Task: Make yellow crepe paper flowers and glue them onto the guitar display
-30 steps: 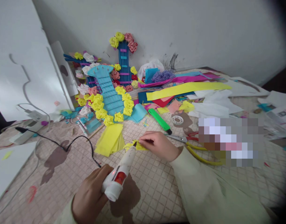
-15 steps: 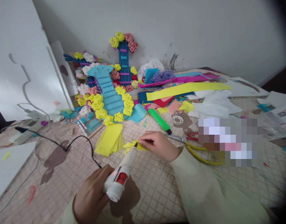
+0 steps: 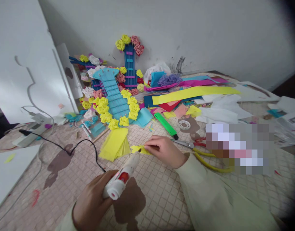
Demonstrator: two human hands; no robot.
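Note:
My left hand is wrapped round a white hot glue gun, its dark nozzle touching or just over a small yellow crepe paper piece. With thumb and fingertips together, my right hand pinches the right end of that paper on the table. A fanned stack of yellow paper strips lies just left of the nozzle. Behind it stands a light-blue guitar-shaped craft edged with yellow paper roses.
A green box cutter, yellow-handled scissors and a white ring lie beyond my right hand. A black cord crosses the left side by a power strip. Coloured crepe strips lie along the wall.
The glue gun's nozzle has drawn back slightly toward me and its rear has tipped left with my left hand. My right hand keeps its pinch. The whole view has shifted a little.

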